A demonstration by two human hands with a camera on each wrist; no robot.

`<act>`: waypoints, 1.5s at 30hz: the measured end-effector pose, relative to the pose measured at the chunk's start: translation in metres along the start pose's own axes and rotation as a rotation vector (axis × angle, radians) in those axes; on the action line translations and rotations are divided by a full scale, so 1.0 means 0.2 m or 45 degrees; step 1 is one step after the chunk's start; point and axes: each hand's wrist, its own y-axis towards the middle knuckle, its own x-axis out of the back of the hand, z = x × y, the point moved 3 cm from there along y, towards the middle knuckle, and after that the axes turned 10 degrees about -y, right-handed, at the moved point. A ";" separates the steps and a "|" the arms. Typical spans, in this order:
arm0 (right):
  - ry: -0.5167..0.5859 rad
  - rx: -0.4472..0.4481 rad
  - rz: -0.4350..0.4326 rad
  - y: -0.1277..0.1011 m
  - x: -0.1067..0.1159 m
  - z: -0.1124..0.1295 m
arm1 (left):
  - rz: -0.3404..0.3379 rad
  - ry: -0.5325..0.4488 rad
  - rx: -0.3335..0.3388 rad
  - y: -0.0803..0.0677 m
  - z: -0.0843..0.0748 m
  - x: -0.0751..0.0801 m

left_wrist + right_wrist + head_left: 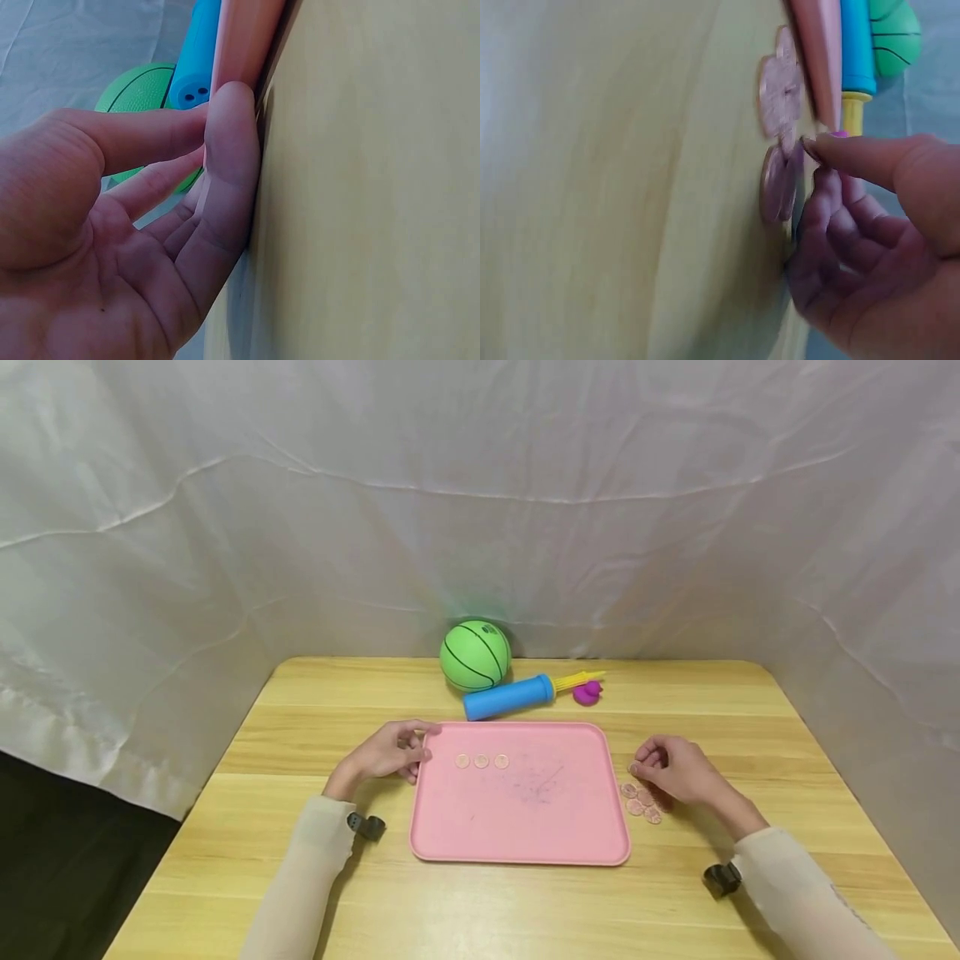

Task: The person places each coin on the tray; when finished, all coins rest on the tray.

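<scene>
Both sleeved forearms are resting nearest the viewer. At about 3 o'clock of the pink tray, the right hand is pinching a coin from the loose pile of coins on the table. The left hand is lying relaxed, fingers touching the tray's 9 o'clock edge. Three coins are already sitting on the tray, their row running 9 to 3 o'clock; several are seemingly still waiting.

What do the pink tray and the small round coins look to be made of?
The tray looks like matte moulded plastic: uniform pink, rounded raised rim, scuff marks. The coins seem copper-toned metal, thin discs with a dull sheen, though plastic tokens cannot be excluded.
</scene>
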 end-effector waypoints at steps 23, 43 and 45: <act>0.350 0.013 0.049 0.21 -0.13 0.38 | -0.012 0.019 0.004 -0.01 0.01 0.01; 0.381 0.056 0.117 0.32 -0.31 0.55 | 0.011 0.021 -0.027 0.00 0.00 0.01; 0.365 0.066 0.114 0.33 -0.32 0.57 | 0.012 0.019 -0.027 0.00 0.01 0.01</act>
